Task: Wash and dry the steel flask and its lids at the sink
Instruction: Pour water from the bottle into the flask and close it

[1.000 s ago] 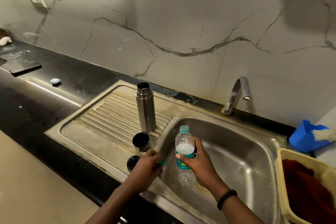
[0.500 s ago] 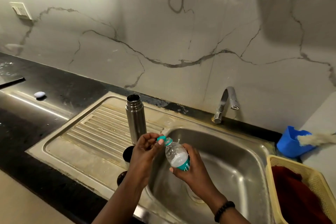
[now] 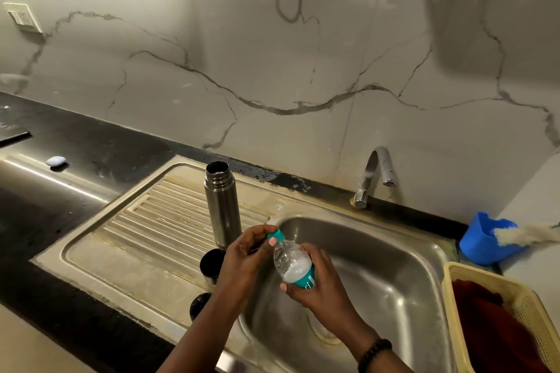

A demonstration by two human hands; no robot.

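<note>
Pinching teal cap (image 3: pixel 276 235): left hand (image 3: pixel 242 263) | right hand (image 3: pixel 318 285) grips bottle (image 3: pixel 292 262) | label unreadable

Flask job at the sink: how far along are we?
Done: the steel flask stands open on the drainboard, its two lids off beside it. In hand: the right hand holds a plastic bottle over the basin while the left hand pinches its teal cap. Left: washing and drying; the tap is not running.
</note>
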